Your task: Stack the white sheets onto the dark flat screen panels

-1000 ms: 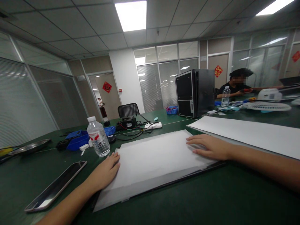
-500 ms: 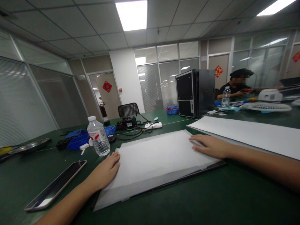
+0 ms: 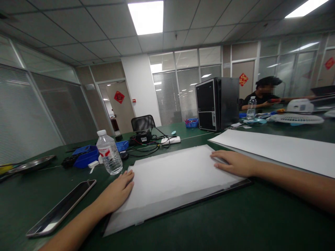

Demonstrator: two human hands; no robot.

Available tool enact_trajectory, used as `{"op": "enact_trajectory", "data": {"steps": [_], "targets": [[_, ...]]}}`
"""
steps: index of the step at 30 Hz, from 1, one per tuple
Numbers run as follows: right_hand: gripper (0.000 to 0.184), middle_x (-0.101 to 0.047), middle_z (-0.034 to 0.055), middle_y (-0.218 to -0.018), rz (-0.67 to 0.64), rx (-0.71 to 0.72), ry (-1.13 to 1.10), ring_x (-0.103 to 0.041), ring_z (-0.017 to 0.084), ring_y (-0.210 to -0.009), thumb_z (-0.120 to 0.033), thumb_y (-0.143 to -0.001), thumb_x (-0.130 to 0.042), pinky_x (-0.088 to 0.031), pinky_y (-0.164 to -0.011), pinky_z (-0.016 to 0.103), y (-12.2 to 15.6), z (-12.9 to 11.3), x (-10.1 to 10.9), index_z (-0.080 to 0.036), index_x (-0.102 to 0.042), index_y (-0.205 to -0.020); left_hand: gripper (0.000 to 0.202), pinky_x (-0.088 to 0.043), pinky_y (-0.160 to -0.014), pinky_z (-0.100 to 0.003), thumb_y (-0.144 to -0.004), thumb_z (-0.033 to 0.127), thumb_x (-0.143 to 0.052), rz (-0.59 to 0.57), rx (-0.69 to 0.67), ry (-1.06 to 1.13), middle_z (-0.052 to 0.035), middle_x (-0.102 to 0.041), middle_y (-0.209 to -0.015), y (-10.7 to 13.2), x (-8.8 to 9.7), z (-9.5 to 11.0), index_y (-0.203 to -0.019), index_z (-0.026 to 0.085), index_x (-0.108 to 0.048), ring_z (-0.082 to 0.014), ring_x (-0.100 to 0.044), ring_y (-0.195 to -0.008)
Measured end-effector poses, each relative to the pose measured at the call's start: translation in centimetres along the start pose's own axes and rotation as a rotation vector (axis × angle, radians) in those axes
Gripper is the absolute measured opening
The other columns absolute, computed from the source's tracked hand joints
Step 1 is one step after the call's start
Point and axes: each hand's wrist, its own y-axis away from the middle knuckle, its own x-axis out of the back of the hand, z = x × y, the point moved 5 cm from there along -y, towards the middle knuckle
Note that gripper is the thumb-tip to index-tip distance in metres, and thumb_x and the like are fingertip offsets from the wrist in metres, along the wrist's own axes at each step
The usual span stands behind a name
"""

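Note:
A flat white panel with greyish sheet edges and a dark rim lies on the green table in front of me. My left hand rests flat on its left edge, fingers stretched out. On its right side lies my right hand, palm down, fingers slightly apart. Neither hand grips anything. A clear water bottle stands upright just beyond my left hand, and a smartphone lies to the left of my left forearm. Beside my right hand is a larger white sheet, partly hidden behind the forearm.
Behind the panel are tangled black cables, a white power strip and a black computer tower. Blue bins and a metal pan sit at the left. A white fan lies far right, near a seated person.
Both hands stay in place on the white panel. Only a very slight shift of the whole view shows.

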Motion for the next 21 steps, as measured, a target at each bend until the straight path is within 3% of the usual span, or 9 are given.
{"op": "enact_trajectory", "data": {"steps": [21], "targets": [[0.068,-0.051,0.0117,-0.150,-0.047,-0.027,-0.009,-0.050,0.036,-0.134,-0.070,-0.097,-0.044,-0.039,-0.115,0.055,-0.05,0.17,-0.01,-0.021,-0.058,-0.142,0.063,-0.025,-0.125,-0.046,-0.098,0.042,-0.034,-0.014,-0.025,-0.051,-0.0145,-0.044,-0.159,-0.15,-0.15,0.03,-0.148,0.008,-0.052,-0.0288,-0.037,-0.149]]}}
